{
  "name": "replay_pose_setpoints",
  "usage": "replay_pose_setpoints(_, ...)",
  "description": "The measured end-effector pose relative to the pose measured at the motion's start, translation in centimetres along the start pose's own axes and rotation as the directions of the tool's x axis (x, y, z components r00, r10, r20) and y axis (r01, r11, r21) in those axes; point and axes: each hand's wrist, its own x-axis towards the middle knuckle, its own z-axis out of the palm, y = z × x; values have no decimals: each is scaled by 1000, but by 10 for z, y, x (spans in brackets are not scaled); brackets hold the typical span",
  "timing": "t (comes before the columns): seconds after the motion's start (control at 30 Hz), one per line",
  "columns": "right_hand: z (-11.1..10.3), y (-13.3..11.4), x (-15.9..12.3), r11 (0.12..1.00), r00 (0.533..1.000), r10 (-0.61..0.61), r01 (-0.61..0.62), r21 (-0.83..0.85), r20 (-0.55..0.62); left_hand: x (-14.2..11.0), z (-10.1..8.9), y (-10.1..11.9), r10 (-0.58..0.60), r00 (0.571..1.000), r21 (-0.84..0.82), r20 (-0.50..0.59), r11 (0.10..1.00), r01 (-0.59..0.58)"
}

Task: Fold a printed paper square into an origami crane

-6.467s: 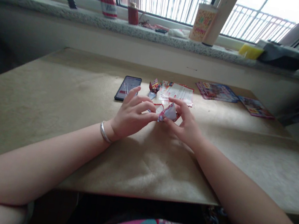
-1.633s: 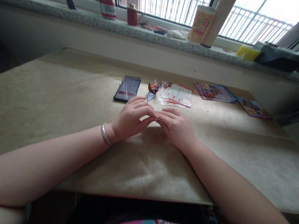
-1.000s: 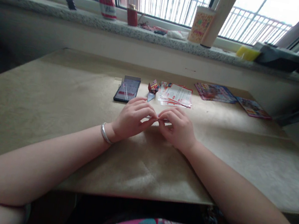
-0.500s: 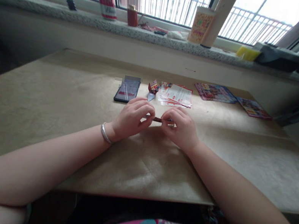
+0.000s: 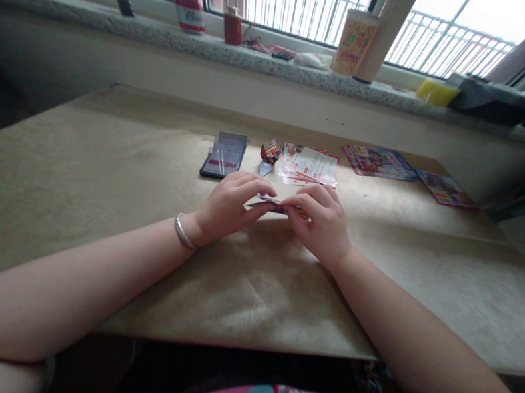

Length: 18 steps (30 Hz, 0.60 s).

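A: Where are the hands?

B: The left hand [image 5: 228, 207] and the right hand [image 5: 321, 224] are together just above the board [image 5: 98, 147], low in the middle of the frame. Their fingertips pinch a folded paper [image 5: 277, 206] between them, held flat and nearly level. A silver bangle [image 5: 184, 231] sits on the left wrist.

A: How far along does the paper work look?

B: A folded paper shape [image 5: 270, 152] and a pointed paper piece [image 5: 264, 170] sit just past the hands, so some folding is done. A stack of printed slips [image 5: 309, 165] beside them lies flat and unfolded. Whether the folded paper in hand is finished, I can't tell.

A: How much room is there?

B: The board runs well past both hands to the left and right, and its near edge [image 5: 235, 349] is well below them. A phone [image 5: 223, 158] lies just past the left hand, and the stack is near the right. Two leaflets [image 5: 379, 163] [image 5: 445, 189] lie toward the upper right, and the far edge meets the wall under the window sill [image 5: 217, 48].
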Motion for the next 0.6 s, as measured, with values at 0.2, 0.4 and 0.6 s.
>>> replay_pose_setpoints(0.2, -1, 4, -1, 974, 982, 169, -155, 164, -78, -1, 2, -3, -178, 984, -54, 30, 982, 179)
replay_pose_setpoints(0.4, 3, 9, -3, 888, 918, 376, -317, 332, -128, -2, 5, -9, -357, 934, -266, 24, 898, 350)
replay_pose_setpoints(0.6, 12, 17, -4, 716, 820, 568, -457, 528, -60, -4, 7, -12, -420, 906, -390, 51, 827, 405)
